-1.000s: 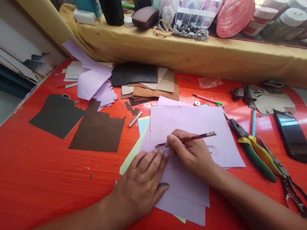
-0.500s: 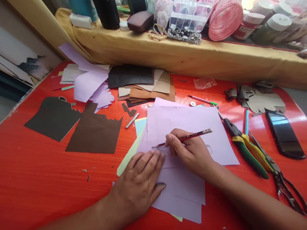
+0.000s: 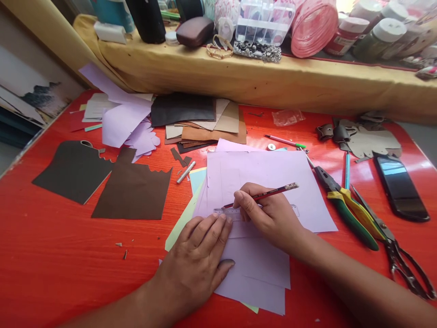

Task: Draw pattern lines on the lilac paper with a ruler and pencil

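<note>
Pencil (image 3: pixel 273 193) is being pinched between the thumb and first fingers (image 3: pixel 246 203) of the right hand (image 3: pixel 273 219). Its tip is being pressed against the upper edge of a clear ruler (image 3: pixel 226 212), and its eraser end is being pointed up and to the right. The ruler is being pinned flat by the fingers (image 3: pixel 214 227) of the left hand (image 3: pixel 198 259), which are being laid side by side, slightly spread, over its left end. Both tools are being rested on a lilac paper sheet (image 3: pixel 273 166), which is lying on further lilac and pale green sheets in the middle of the red surface (image 3: pixel 68 259).

A line is judged to be being ruled across the sheet. The stroke in hand calls for the ruler to be pressed down without slipping and the tip to be guided tight along its edge.

To the right, pliers (image 3: pixel 348 214), scissors (image 3: pixel 403 259) and a phone (image 3: pixel 399 187) are being left untouched. To the left, dark brown leather pieces (image 3: pixel 133 191) are lying flat.
</note>
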Available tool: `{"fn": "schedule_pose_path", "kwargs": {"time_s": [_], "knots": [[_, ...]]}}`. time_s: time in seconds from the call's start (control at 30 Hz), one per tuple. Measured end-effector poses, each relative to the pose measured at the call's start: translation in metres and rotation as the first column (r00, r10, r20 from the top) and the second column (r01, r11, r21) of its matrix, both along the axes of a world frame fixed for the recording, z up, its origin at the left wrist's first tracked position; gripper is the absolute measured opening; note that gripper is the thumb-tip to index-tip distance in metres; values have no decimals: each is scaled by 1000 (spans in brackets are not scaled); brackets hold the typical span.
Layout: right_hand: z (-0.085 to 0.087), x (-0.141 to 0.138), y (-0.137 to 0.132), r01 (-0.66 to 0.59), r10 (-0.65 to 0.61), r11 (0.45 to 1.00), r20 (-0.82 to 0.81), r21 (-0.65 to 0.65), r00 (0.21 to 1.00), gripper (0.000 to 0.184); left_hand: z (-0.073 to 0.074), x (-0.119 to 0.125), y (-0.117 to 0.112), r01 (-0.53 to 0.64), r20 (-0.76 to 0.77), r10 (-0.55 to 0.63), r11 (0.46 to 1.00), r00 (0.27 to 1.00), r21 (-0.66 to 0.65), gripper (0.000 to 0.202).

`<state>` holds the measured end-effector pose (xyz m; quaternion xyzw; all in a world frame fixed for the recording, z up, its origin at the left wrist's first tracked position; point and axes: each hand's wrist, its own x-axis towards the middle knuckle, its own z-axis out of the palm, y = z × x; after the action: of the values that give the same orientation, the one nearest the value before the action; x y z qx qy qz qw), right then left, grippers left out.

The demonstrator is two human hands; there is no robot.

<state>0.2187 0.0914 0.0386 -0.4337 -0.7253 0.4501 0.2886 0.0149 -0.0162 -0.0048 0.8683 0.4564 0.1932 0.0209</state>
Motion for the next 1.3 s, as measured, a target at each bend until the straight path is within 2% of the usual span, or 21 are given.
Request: {"fn": "schedule_pose_path", "kwargs": {"time_s": [1.3], "knots": [[0,3,-3,8,-8,1000,-5,-3,1000,40,-1,-1,-1,1,12,-1,1000,1000,-5,53]]}}
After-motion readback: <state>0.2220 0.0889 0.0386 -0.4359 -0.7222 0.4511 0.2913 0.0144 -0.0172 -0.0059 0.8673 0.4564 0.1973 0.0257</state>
